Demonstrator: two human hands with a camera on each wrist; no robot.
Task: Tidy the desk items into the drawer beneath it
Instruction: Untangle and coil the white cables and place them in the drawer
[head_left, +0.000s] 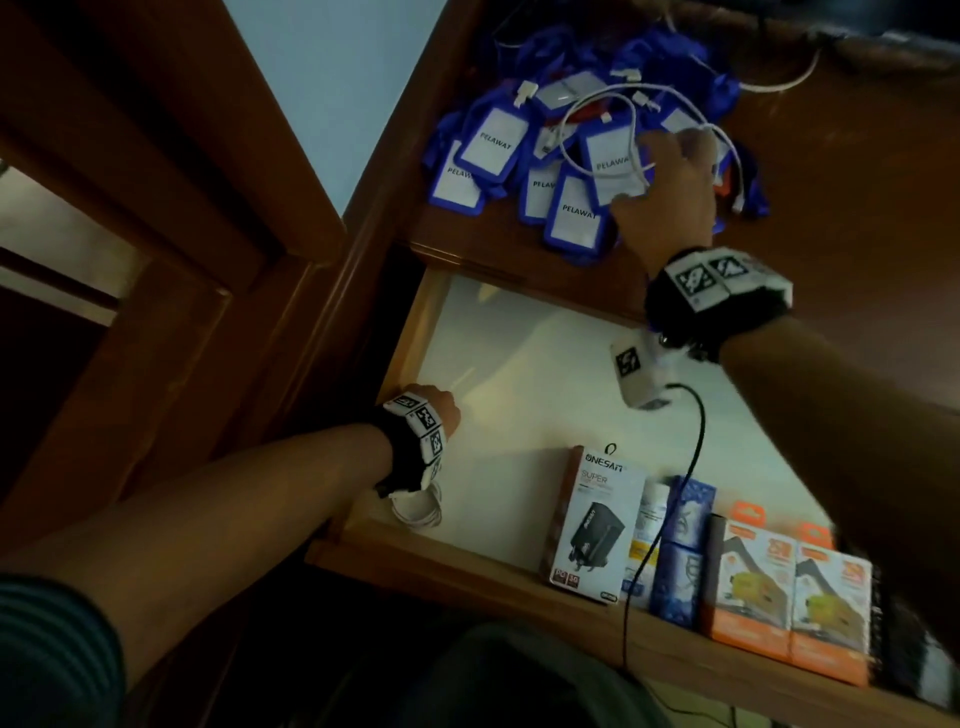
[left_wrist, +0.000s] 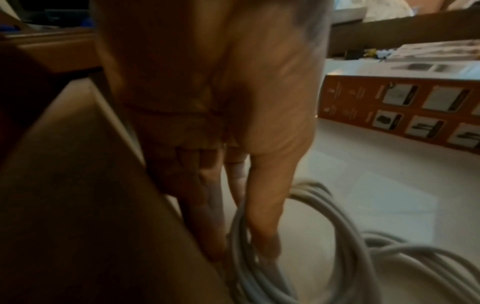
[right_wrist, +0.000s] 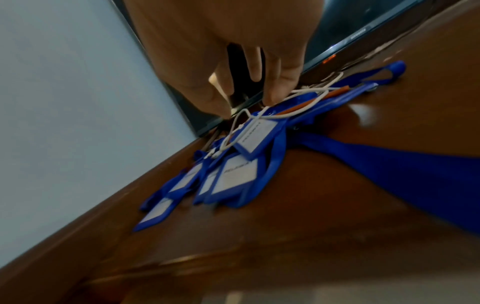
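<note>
A pile of blue badge holders with blue lanyards lies on the brown desk top, and a thin white cable loops over it. My right hand reaches down onto that cable, fingertips at it, thumb held apart. Below, the drawer stands pulled out with a white floor. My left hand is in the drawer's left corner, thumb and fingers pinching a coiled white cable that rests on the drawer floor.
Along the drawer's front wall stand a grey charger box, blue boxes and orange boxes. A dark screen edge runs behind the badge pile. A black cord hangs from my right wrist across the drawer.
</note>
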